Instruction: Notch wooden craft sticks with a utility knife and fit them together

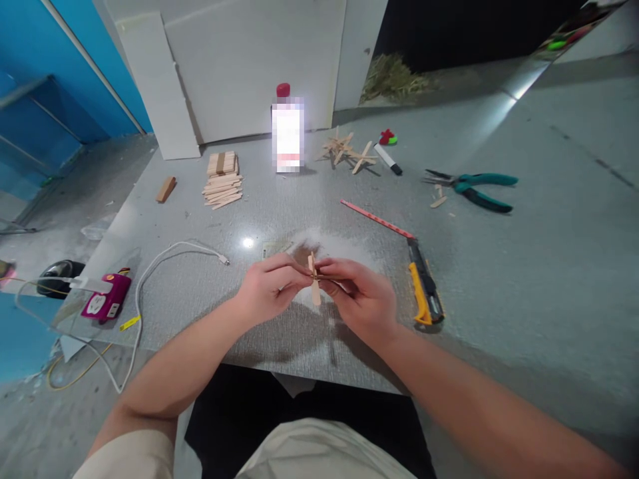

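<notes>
One bottle point(288, 136) stands upright on the table point(184, 219) just short of 12 o'clock, taking the hands as the dial's center; its red cap point(283, 90) is fitted, its body is blurred, and its contents cannot be determined. Crossed wooden sticks point(315, 293) are located at the dial's center, raised over the near part of the table. The left hand point(272, 286) pinches them between thumb and fingers; the right hand point(364, 293) grips them likewise from the 3 o'clock side. A banded bundle of sticks point(229, 161) lies near 11 o'clock, with loose sticks point(222, 193) directly on its near side. A heap of sticks point(342, 150) lies between 12 and 1 o'clock, the marker point(388, 158) at 1, the pliers point(486, 193) at 2, and the utility knife point(422, 286) at 3, blade extended. A purple socket box point(116, 299) at 9 o'clock holds a white plug point(92, 285).
</notes>
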The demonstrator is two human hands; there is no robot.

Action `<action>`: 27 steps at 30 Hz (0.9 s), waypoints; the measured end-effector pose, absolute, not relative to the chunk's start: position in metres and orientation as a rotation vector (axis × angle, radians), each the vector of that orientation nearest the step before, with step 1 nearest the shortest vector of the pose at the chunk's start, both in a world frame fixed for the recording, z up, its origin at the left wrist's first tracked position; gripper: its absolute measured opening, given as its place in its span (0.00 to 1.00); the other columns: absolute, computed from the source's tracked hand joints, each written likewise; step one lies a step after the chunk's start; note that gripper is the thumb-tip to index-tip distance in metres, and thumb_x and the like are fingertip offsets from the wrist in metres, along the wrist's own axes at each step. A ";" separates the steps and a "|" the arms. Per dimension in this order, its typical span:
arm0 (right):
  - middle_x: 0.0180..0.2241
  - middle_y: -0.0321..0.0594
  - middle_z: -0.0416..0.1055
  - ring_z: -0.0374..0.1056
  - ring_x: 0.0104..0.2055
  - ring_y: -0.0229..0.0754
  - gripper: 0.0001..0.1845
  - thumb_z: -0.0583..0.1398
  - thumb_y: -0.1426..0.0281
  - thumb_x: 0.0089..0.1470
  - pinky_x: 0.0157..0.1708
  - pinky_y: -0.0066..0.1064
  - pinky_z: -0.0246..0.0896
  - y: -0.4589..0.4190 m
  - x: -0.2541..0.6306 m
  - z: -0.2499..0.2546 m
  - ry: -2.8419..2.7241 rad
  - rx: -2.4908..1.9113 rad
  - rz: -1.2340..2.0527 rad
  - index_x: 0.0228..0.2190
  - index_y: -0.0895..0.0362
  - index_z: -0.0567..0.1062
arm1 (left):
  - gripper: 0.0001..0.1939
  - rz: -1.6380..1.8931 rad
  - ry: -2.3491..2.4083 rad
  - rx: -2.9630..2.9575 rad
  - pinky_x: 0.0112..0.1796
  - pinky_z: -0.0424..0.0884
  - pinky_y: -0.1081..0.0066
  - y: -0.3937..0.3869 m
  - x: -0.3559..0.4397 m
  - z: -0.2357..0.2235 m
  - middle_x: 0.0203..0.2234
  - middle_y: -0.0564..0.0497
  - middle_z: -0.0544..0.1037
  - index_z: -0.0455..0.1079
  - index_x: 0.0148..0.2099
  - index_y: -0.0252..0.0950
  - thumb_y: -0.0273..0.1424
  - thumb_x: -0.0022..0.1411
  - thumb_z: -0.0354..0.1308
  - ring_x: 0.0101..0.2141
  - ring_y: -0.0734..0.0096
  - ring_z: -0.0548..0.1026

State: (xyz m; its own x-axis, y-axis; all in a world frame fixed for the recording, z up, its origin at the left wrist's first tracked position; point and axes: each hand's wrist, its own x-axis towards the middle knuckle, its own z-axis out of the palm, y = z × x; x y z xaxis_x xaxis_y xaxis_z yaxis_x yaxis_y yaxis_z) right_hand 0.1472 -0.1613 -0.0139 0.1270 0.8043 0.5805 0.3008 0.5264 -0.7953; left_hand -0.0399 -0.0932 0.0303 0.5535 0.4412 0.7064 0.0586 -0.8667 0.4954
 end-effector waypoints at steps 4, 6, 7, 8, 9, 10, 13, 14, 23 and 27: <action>0.47 0.40 0.81 0.79 0.50 0.46 0.11 0.66 0.70 0.62 0.49 0.41 0.78 -0.160 0.151 -0.010 -1.478 -1.022 0.448 0.46 0.47 0.80 | 0.05 1.251 0.407 2.393 0.39 0.79 0.76 -0.093 -0.040 0.030 0.36 0.50 0.82 0.75 0.43 0.37 0.23 0.67 0.62 0.37 0.75 0.82; 0.45 0.39 0.82 0.79 0.48 0.46 0.10 0.66 0.71 0.61 0.49 0.40 0.78 -0.159 0.152 -0.006 -1.497 -1.031 0.419 0.44 0.46 0.81 | 0.07 1.256 0.416 2.390 0.39 0.80 0.76 -0.093 -0.040 0.031 0.37 0.50 0.82 0.74 0.47 0.37 0.24 0.67 0.63 0.38 0.75 0.82; 0.43 0.38 0.83 0.80 0.47 0.45 0.10 0.66 0.71 0.61 0.49 0.40 0.77 -0.159 0.152 -0.004 -1.503 -1.039 0.402 0.44 0.46 0.81 | 0.08 1.255 0.421 2.387 0.40 0.80 0.75 -0.092 -0.039 0.031 0.37 0.49 0.83 0.74 0.48 0.37 0.25 0.67 0.63 0.38 0.75 0.82; 0.41 0.37 0.83 0.80 0.46 0.45 0.10 0.66 0.71 0.60 0.48 0.38 0.77 -0.159 0.152 -0.002 -1.508 -1.049 0.384 0.43 0.47 0.82 | 0.09 1.251 0.426 2.384 0.41 0.80 0.75 -0.092 -0.039 0.032 0.38 0.49 0.83 0.73 0.49 0.37 0.25 0.67 0.63 0.39 0.75 0.83; 0.40 0.37 0.83 0.80 0.44 0.44 0.10 0.67 0.72 0.60 0.46 0.37 0.77 -0.159 0.152 0.000 -1.513 -1.060 0.367 0.42 0.47 0.82 | 0.10 1.244 0.431 2.383 0.42 0.81 0.75 -0.092 -0.039 0.032 0.38 0.49 0.83 0.73 0.49 0.37 0.25 0.67 0.64 0.40 0.74 0.83; 0.39 0.36 0.83 0.80 0.42 0.44 0.09 0.67 0.72 0.60 0.45 0.36 0.77 -0.160 0.153 0.002 -1.518 -1.069 0.354 0.42 0.47 0.82 | 0.10 1.235 0.435 2.383 0.42 0.81 0.74 -0.092 -0.039 0.032 0.38 0.49 0.83 0.73 0.49 0.36 0.26 0.66 0.64 0.40 0.73 0.83; 0.37 0.35 0.83 0.80 0.39 0.42 0.09 0.67 0.73 0.59 0.42 0.33 0.77 -0.160 0.153 0.004 -1.535 -1.087 0.335 0.40 0.48 0.82 | 0.07 1.214 0.437 2.388 0.43 0.81 0.74 -0.091 -0.039 0.032 0.39 0.48 0.83 0.75 0.46 0.36 0.26 0.66 0.65 0.41 0.73 0.83; 0.37 0.34 0.83 0.80 0.39 0.41 0.08 0.67 0.73 0.59 0.41 0.33 0.77 -0.161 0.153 0.004 -1.538 -1.091 0.333 0.40 0.48 0.82 | 0.06 1.211 0.436 2.391 0.43 0.81 0.74 -0.090 -0.039 0.032 0.39 0.48 0.84 0.75 0.46 0.36 0.25 0.66 0.65 0.41 0.73 0.83; 0.37 0.33 0.84 0.81 0.39 0.41 0.09 0.68 0.73 0.58 0.42 0.33 0.78 -0.161 0.153 -0.001 -1.527 -1.079 0.329 0.39 0.47 0.82 | 0.03 1.239 0.405 2.424 0.41 0.81 0.76 -0.090 -0.041 0.027 0.38 0.48 0.84 0.77 0.41 0.36 0.24 0.65 0.65 0.39 0.74 0.84; 0.38 0.34 0.84 0.81 0.40 0.43 0.10 0.68 0.73 0.58 0.43 0.35 0.79 -0.160 0.152 -0.007 -1.506 -1.071 0.352 0.40 0.46 0.82 | 0.03 1.255 0.422 2.453 0.39 0.81 0.77 -0.090 -0.043 0.025 0.37 0.48 0.84 0.76 0.39 0.36 0.23 0.66 0.63 0.38 0.74 0.83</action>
State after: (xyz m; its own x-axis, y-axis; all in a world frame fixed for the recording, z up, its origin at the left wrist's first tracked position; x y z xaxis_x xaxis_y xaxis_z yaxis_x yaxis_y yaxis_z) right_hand 0.1520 -0.1598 -0.0070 0.1180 0.7730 0.6233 0.4166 0.5313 -0.7377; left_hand -0.0426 -0.0903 0.0250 0.5627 0.4143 0.7154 0.1021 -0.8935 0.4372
